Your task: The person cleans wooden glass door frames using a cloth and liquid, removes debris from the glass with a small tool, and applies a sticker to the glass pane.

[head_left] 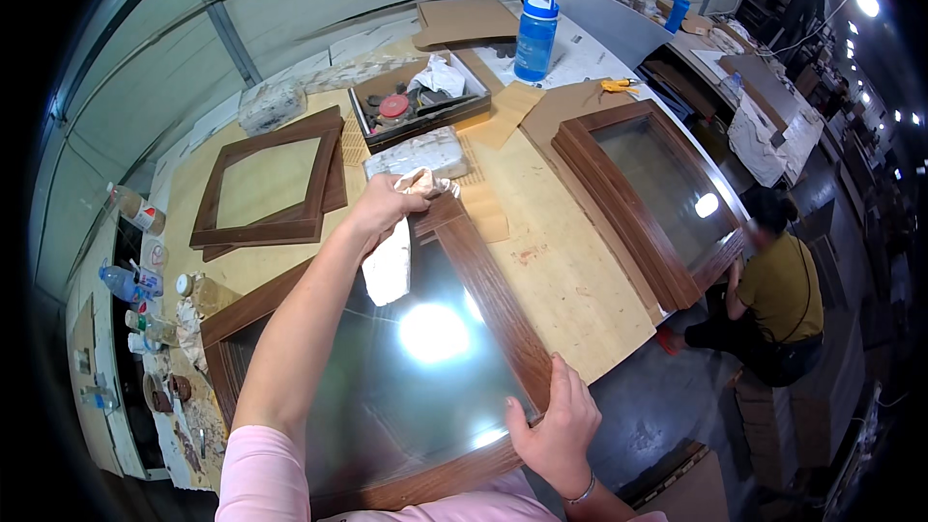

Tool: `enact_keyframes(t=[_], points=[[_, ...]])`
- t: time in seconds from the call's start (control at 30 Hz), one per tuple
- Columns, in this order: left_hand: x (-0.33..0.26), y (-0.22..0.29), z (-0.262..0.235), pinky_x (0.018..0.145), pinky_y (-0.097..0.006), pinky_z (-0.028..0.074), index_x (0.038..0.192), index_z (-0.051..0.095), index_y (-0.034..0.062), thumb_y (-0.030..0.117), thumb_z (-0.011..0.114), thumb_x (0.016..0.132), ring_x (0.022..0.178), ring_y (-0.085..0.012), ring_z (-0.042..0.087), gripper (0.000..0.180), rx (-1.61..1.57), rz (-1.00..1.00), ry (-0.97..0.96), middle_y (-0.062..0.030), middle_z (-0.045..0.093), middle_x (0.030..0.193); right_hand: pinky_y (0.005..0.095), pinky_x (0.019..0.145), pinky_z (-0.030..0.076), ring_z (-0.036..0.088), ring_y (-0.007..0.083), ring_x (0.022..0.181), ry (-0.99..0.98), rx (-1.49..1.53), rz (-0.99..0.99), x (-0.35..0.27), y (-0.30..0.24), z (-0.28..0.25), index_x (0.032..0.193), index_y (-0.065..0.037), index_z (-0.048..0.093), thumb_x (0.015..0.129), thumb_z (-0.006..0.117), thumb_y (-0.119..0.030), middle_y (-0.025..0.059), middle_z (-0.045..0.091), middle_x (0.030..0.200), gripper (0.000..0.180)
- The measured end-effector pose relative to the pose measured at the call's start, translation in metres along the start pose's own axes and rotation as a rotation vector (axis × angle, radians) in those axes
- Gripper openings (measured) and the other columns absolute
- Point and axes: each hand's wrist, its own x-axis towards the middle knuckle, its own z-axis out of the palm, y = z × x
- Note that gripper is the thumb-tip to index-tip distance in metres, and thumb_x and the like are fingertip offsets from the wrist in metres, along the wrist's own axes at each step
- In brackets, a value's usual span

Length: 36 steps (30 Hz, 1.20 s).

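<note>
A brown wood-framed glass panel [493, 300] lies before me, its glass reflecting a bright lamp. At its far corner my left hand [385, 205] is closed on a crumpled white cloth [389, 266], part of which hangs over the glass. My right hand [558, 430] grips the panel's near right corner, thumb on the inner side and fingers over the outer edge. Just beyond the left hand sits a pale wrapped block [418, 155].
Stacked frames lie at left [208, 208] and right [570, 145]. Behind are a box of tools [372, 140] and a blue water bottle [535, 39]. Several bottles [121, 280] line the left edge. A co-worker [788, 290] crouches at right beside the right-hand stack.
</note>
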Motion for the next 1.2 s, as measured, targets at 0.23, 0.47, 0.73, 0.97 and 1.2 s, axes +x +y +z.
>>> enact_keyframes(t=[0.23, 0.47, 0.73, 0.97, 1.2], points=[[0.003, 0.008, 0.004, 0.080, -0.027, 0.049, 0.110, 0.065, -0.0066, -0.004, 0.069, 0.078, 0.084, -0.0150, 0.065, 0.033, 0.017, -0.110, 0.014, -0.0085, 0.069, 0.097, 0.0469, 0.079, 0.052, 0.063, 0.0413, 0.094, -0.020, 0.001, 0.013, 0.003, -0.005, -0.006, 0.128, 0.012, 0.051, 0.074, 0.076, -0.028, 0.0256, 0.062, 0.108, 0.072], [-0.021, -0.004, 0.021, 0.088, -0.033, 0.049, 0.113, 0.069, 0.0032, -0.003, 0.059, 0.075, 0.097, -0.0220, 0.062, 0.039, 0.314, 0.404, 0.252, -0.0068, 0.069, 0.110, 0.0471, 0.077, 0.051, 0.063, 0.0395, 0.091, -0.014, -0.007, -0.002, 0.001, 0.001, -0.001, 0.130, 0.008, 0.051, 0.073, 0.076, -0.033, 0.0230, 0.062, 0.108, 0.075], [-0.182, -0.024, 0.023, 0.084, -0.041, 0.052, 0.115, 0.073, 0.0132, 0.003, 0.068, 0.067, 0.088, -0.0297, 0.062, 0.049, 0.583, 0.735, -0.460, -0.0058, 0.070, 0.122, 0.0474, 0.083, 0.052, 0.062, 0.0442, 0.098, -0.040, 0.027, 0.026, 0.002, -0.008, -0.004, 0.128, 0.011, 0.051, 0.073, 0.075, -0.021, 0.0275, 0.061, 0.110, 0.069], [-0.166, -0.001, 0.080, 0.114, -0.050, 0.033, 0.142, 0.050, 0.0192, 0.027, 0.073, 0.080, 0.137, -0.0329, 0.042, 0.067, 1.044, 0.916, -0.342, -0.0111, 0.043, 0.152, 0.0513, 0.084, 0.051, 0.063, 0.0453, 0.099, 0.015, -0.024, 0.020, 0.002, -0.002, 0.001, 0.128, 0.009, 0.052, 0.075, 0.073, -0.023, 0.0272, 0.063, 0.110, 0.066], [-0.185, -0.044, 0.008, 0.118, -0.050, 0.029, 0.146, 0.046, 0.0168, 0.043, 0.070, 0.087, 0.143, -0.0313, 0.040, 0.069, 1.045, 0.791, -0.162, -0.0107, 0.046, 0.151, 0.0502, 0.082, 0.051, 0.063, 0.0456, 0.099, 0.014, -0.059, 0.029, 0.000, -0.009, 0.003, 0.127, 0.008, 0.054, 0.081, 0.068, -0.015, 0.0264, 0.064, 0.111, 0.054]])
